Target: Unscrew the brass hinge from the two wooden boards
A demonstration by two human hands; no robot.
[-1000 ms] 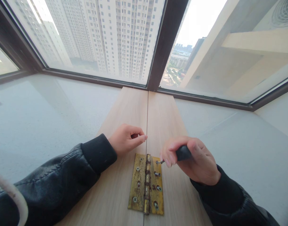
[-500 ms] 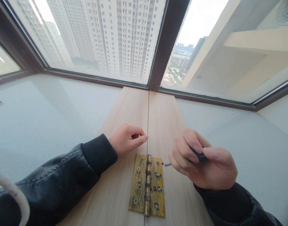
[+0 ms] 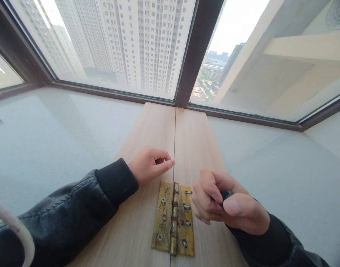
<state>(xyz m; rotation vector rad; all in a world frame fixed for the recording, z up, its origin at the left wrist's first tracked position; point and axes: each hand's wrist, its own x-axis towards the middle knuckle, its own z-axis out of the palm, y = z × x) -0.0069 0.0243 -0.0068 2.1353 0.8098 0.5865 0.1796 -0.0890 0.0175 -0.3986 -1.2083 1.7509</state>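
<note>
Tower blocks (image 3: pixel 155 44) rise behind the window frame (image 3: pixel 183 63), way beyond the brass hinge (image 3: pixel 174 218), which lies right across the seam of the pale wooden surface (image 3: pixel 197 141). And here's the right hand (image 3: pixel 233 211), just right of the hinge, fist wrapped round a black-handled screwdriver (image 3: pixel 227 193), its tip hidden! Past the hinge's far end, the left hand (image 3: pixel 149 167) rests, fingers curled, thumb near forefinger; whether it pinches anything, I can't tell.

head view | from above | faces forward and down | hinge (image 3: pixel 174 218) close below | window frame (image 3: pixel 196 52) farther off
</note>
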